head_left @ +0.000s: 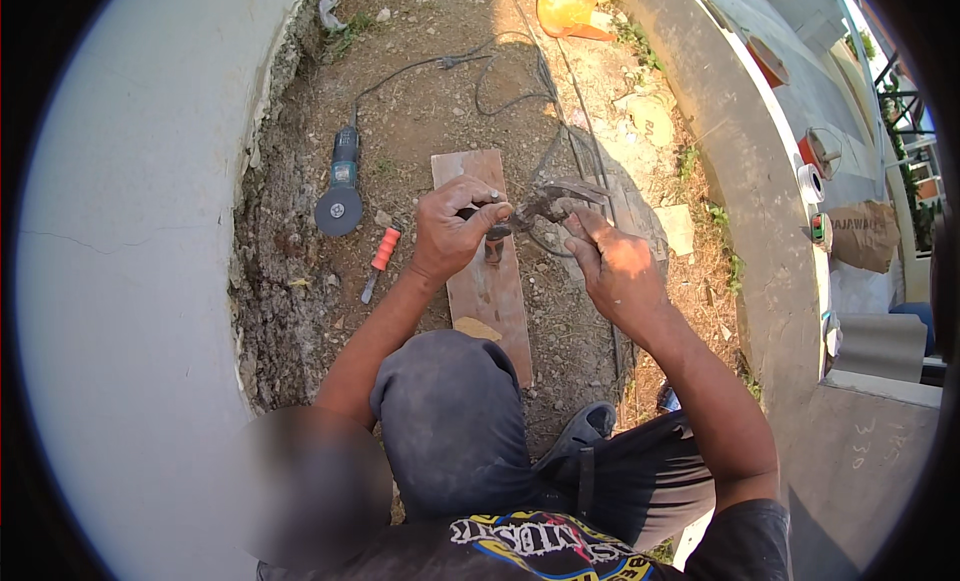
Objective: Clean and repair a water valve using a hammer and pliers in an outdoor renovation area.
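Observation:
My left hand (458, 229) is closed round a dark, rod-like piece, with its thumb pressed against the fingers. Facing it, my right hand (620, 271) grips a grey metal tool (578, 191) with a flat, tapering end; its exact kind is partly hidden by my fingers. The two held things meet or nearly meet between my hands. Below them lies a long, dusty reddish board (490, 311) on the ground. A short dark brown piece (494, 249) shows over the board, just under my left hand.
An angle grinder (342, 181) lies at the left, its cord (400, 73) running up the dirt. Nearer is a chisel-like tool with an orange handle (385, 249). Walls stand left (140, 231) and right (745, 181). A broken orange container (568, 11) lies at the far end.

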Available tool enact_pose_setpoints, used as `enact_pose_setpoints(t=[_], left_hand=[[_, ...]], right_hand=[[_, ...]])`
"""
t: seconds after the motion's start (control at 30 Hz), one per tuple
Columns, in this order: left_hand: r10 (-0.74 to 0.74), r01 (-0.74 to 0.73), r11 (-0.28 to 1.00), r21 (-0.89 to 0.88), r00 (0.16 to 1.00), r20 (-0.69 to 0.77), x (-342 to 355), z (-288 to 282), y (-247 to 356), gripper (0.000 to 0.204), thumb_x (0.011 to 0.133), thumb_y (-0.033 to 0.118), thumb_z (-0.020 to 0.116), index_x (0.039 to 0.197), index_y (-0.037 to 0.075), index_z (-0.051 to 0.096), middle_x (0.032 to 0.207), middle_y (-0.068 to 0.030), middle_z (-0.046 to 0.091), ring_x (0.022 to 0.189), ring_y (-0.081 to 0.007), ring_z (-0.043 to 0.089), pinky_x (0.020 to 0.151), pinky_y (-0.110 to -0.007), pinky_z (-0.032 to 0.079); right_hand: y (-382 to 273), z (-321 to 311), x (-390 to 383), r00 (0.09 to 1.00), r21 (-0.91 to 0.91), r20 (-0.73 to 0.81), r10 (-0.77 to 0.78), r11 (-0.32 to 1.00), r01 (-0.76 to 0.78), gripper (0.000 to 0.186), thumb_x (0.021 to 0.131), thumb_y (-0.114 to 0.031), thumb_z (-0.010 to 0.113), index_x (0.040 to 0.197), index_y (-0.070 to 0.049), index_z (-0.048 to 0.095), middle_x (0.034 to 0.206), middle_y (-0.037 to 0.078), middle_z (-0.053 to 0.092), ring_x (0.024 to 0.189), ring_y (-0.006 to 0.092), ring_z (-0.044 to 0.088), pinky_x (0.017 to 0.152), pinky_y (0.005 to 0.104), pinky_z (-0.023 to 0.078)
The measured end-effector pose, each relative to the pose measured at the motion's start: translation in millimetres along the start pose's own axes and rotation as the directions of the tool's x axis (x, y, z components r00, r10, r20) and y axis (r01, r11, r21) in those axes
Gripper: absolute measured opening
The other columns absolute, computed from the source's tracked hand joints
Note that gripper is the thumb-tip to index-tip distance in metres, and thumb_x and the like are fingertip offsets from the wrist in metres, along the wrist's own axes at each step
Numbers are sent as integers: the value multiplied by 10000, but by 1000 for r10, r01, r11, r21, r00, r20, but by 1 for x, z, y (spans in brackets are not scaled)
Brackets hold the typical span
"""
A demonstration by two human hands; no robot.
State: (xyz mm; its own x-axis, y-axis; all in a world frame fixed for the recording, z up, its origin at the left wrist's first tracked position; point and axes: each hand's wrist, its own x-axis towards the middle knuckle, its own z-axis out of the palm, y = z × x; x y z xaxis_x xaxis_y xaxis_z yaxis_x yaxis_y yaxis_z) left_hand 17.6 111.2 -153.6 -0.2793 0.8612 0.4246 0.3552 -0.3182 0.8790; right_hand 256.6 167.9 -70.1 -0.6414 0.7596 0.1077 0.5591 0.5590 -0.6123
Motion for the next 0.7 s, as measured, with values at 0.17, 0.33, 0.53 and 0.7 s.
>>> enact_pose_setpoints(t=[0.17, 0.33, 0.53, 0.7], left_hand=[[71, -71, 996, 45, 997, 4, 5, 1, 2, 122, 864, 72, 811, 911, -11, 734, 871, -83, 710, 775, -148, 673, 678, -278, 527], [37, -39, 997, 74, 999, 25, 4, -1, 1, 132, 864, 81, 809, 901, -17, 730, 880, -85, 707, 770, -150, 675, 672, -285, 530], [29, -30, 998, 54, 999, 23, 3, 3, 3, 145, 867, 96, 811, 900, -20, 731, 874, -82, 699, 760, -147, 674, 665, -286, 530], [17, -32, 976, 215, 997, 74, 1, 3, 5, 145, 861, 98, 815, 901, -18, 737, 867, -87, 699, 756, -150, 675, 663, -290, 530]], right_hand=[[-2, -9, 5, 995, -15, 92, 27, 1000, -26, 359, 1001, -158, 606, 1342, -48, 577, 1137, 245, 712, 1035, 423, 697, 874, 501, 555], [-44, -47, 14, 994, 112, -106, 5, 994, 7, 342, 996, -78, 637, 1325, 14, 613, 1114, 232, 741, 1056, 297, 739, 864, 355, 569], [-67, -62, 24, 946, -32, -253, -205, 979, 203, 346, 1002, -162, 633, 1327, -47, 609, 1100, 222, 730, 1003, 399, 724, 806, 442, 590], [-66, -54, 27, 993, -132, -1, -118, 984, 117, 307, 998, -195, 629, 1274, -61, 625, 1067, 207, 734, 921, 422, 712, 748, 481, 575]])
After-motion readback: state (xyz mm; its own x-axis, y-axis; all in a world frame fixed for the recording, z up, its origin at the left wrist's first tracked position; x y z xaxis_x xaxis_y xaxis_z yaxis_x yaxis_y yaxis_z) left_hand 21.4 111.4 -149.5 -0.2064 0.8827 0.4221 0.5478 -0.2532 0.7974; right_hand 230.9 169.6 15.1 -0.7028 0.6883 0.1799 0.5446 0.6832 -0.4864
